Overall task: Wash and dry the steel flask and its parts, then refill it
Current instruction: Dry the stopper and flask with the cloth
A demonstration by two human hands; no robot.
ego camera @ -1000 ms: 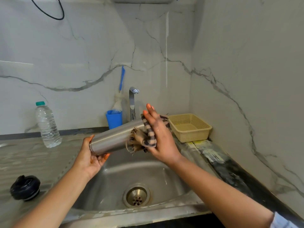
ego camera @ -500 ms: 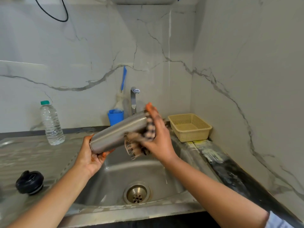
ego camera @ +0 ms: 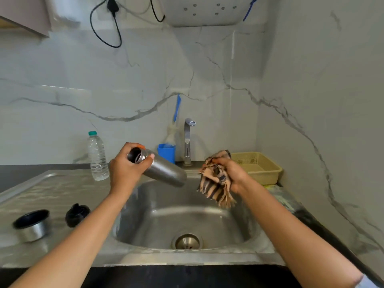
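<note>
The left grip is wrapped round the neck of the flask, thumb across the shoulder just below the open mouth. The flask is in mid-frame above the back of the sink, tilted, with its dark mouth up and to the left and its base down to the right. It touches nothing but that hand.

The right grip is clenched on a bunched cloth, tan with dark stripes, whose frayed end hangs down over the right side of the basin. Cloth and flask are near each other but apart.

Below both, the basin is bare steel, with the drain at lower centre. Behind the flask the tap stands at the back rim. Just to its left is a blue tub with a brush standing in it. A yellow basket sits at the right, behind the cloth hand.

On the tabletop left of the sink, a clear bottle with a green top stands upright near the wall. At lower left lie the black stopper and, further left, the steel cap, open side up.
</note>
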